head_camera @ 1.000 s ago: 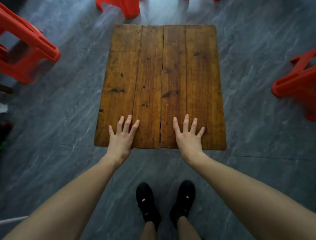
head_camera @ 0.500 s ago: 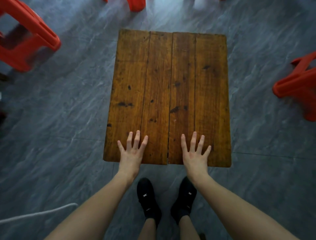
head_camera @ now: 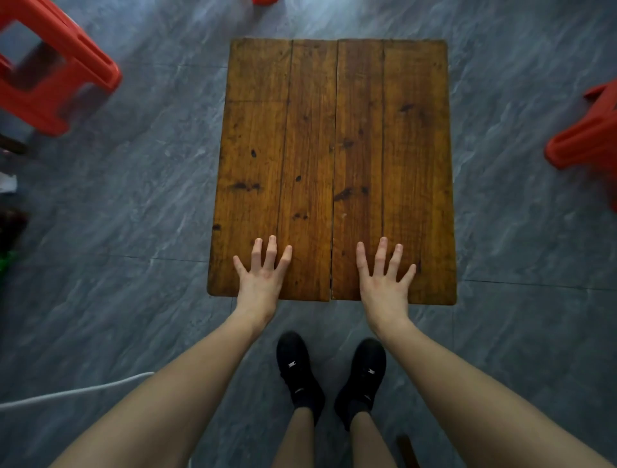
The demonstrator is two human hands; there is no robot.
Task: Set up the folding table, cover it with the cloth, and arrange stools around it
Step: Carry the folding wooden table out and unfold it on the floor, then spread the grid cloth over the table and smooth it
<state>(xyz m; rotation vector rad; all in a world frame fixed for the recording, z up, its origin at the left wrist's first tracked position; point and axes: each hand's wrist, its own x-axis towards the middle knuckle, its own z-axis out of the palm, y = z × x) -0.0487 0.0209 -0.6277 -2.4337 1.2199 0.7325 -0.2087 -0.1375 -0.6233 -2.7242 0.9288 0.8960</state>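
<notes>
A brown wooden folding table stands unfolded before me, its plank top flat with a seam down the middle. My left hand lies flat with spread fingers on the near edge, left of the seam. My right hand lies flat the same way, right of the seam. A red plastic stool stands at the upper left, another red stool at the right edge, and a sliver of a third red stool at the top. No cloth is in view.
Grey marbled floor tiles surround the table. My black shoes stand just behind its near edge. A white cord runs along the floor at lower left. Dark and green objects sit at the left edge.
The view has drifted so the table sits lower and more to the right in frame. Both hands stay flat on the near edge; the white cord has come into view.
</notes>
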